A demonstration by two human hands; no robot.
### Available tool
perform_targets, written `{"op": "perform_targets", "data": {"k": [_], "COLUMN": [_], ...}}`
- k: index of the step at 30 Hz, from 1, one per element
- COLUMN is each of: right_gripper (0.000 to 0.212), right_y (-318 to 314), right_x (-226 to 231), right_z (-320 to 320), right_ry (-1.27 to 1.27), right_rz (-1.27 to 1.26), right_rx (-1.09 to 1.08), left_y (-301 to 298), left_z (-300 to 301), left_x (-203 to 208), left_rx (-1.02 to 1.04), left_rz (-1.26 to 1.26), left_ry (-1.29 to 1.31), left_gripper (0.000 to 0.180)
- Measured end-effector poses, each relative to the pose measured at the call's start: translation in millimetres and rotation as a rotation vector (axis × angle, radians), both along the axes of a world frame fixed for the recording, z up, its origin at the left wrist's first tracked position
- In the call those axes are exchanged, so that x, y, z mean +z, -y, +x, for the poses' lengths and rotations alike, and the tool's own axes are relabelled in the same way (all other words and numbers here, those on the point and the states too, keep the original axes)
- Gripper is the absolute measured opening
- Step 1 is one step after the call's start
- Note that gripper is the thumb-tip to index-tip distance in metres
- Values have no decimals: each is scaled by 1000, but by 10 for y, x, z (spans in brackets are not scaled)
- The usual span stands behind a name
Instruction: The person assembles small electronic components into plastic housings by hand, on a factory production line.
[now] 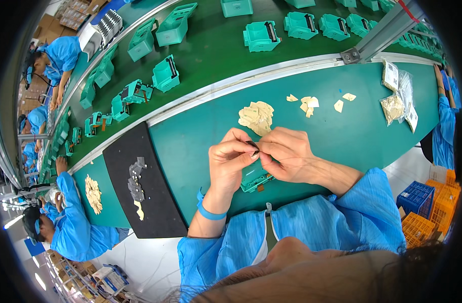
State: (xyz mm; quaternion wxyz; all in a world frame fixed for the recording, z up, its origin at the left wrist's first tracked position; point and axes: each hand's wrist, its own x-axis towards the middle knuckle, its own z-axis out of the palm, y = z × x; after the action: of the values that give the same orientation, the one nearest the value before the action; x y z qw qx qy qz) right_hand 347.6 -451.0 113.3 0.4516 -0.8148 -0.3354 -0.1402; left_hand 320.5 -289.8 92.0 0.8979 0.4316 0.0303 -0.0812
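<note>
My left hand (228, 157) and my right hand (289, 154) meet over the green bench, thumbs and forefingers pinched together. Between their fingertips is a small dark piece (252, 145), thin and flat-looking; its exact kind does not show. Below the hands, near my body, lies a teal plastic housing (256, 183), partly hidden by my fingers and wrist. Just beyond my hands is a heap of cream-coloured backing-paper pieces (256, 115). A blue band (211, 214) circles my left wrist.
To the left, a black mat (158, 202) carries dark grey pieces (135, 182). Loose cream scraps (306, 105) and plastic bags (400, 96) lie right. Beyond a metal rail, a conveyor (206, 65) bears several teal housings (261, 37). A co-worker (84, 227) sits left; orange crates (418, 228) stand right.
</note>
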Motion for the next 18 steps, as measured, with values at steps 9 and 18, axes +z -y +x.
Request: {"op": "perform_targets", "data": {"k": [9, 18], "right_gripper": [9, 9], "right_y": [174, 953], "right_x": [-6, -294], "right_z": [112, 487], "right_ry": [-140, -160], "right_rz": [-6, -965], "right_rx": [-67, -500], "left_y": [8, -258], "left_z": [35, 216], "left_x": [-34, 151], "left_rx": [-42, 150], "left_rz": [23, 1490], "left_ry": [5, 783], "left_gripper": [14, 60]}}
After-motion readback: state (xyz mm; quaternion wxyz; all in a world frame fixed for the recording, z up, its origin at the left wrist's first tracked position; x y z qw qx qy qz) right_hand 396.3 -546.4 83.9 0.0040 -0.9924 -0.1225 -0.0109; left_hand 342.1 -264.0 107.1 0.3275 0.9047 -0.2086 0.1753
